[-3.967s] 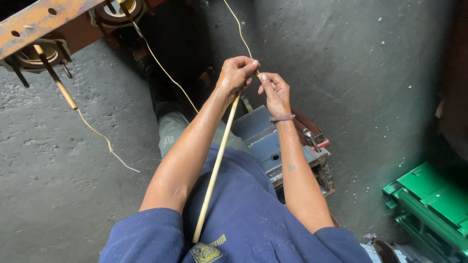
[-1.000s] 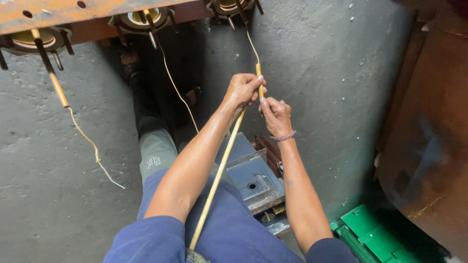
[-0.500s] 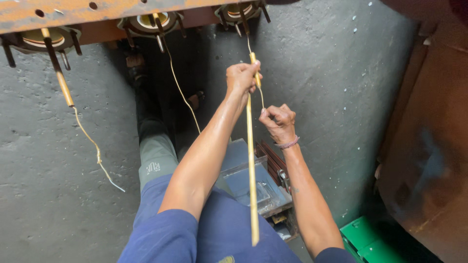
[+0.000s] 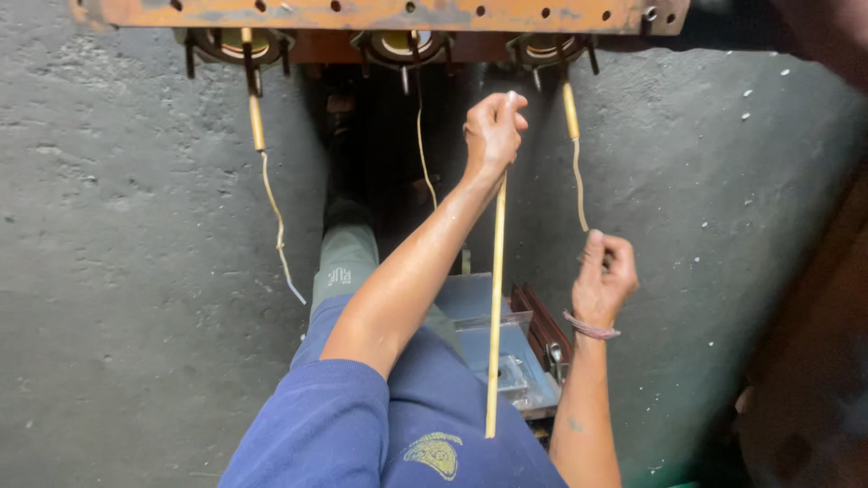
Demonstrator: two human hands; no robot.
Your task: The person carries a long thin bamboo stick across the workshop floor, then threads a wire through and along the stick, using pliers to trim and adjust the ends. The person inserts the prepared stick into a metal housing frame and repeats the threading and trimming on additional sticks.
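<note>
Looking down from my head, I see my left hand (image 4: 493,131) raised ahead of me, fingers curled tight around the top of a long, thin, pale yellow tube (image 4: 495,307) that hangs straight down from my fist, its free lower end level with my blue shirt (image 4: 362,425). My right hand (image 4: 604,276), wearing a thin pinkish band (image 4: 591,327) at the wrist, sits lower and to the right, fingers loosely curled; its thumb and forefinger appear to pinch the bottom end of a thin yellowish wire (image 4: 579,190), though the contact itself is too small for me to be sure. That wire drops from a short yellow sleeve (image 4: 570,110) below the rightmost of three round dark metal fittings (image 4: 551,50), which are fixed in a row under a rusty orange steel bar with holes (image 4: 380,14) running across the top of the view. A second bare wire (image 4: 422,154) hangs from the middle fitting (image 4: 402,45), just left of my raised hand. A third wire (image 4: 276,226), also with a yellow sleeve at its top, trails from the left fitting (image 4: 235,45) and hangs free against the rough grey concrete surface (image 4: 136,271). Below my forearms, beside my grey-green trouser leg (image 4: 344,262), lies a grey metal box (image 4: 506,352) with a dark reddish-brown block (image 4: 542,325) at its right side.
</note>
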